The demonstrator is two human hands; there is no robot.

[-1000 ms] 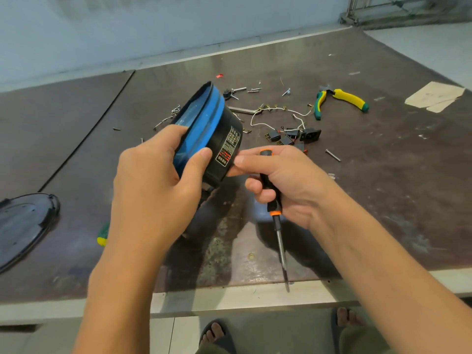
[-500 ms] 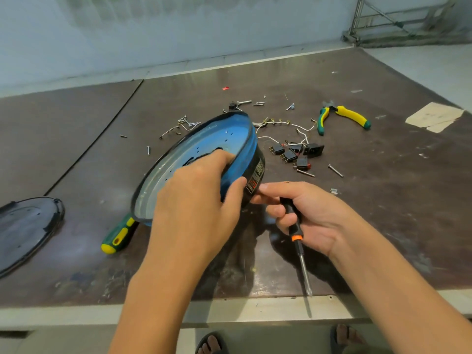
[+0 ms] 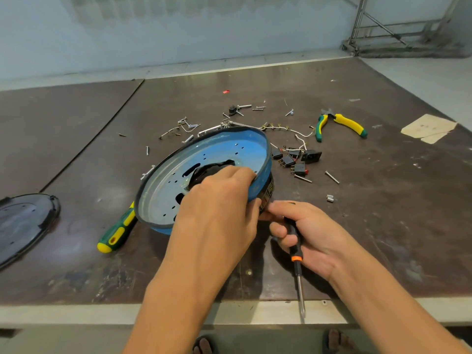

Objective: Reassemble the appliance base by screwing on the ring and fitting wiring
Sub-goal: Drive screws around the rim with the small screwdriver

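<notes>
In left hand (image 3: 217, 210), base (image 3: 163, 190) now flatter

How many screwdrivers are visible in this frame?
2. A black-and-orange screwdriver in the right hand; a green-and-yellow screwdriver on the table, partly under the blue base. The base could hide more.

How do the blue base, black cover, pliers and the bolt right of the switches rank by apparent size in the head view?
1. blue base
2. black cover, though the frame edge cuts it off
3. pliers
4. bolt
</notes>
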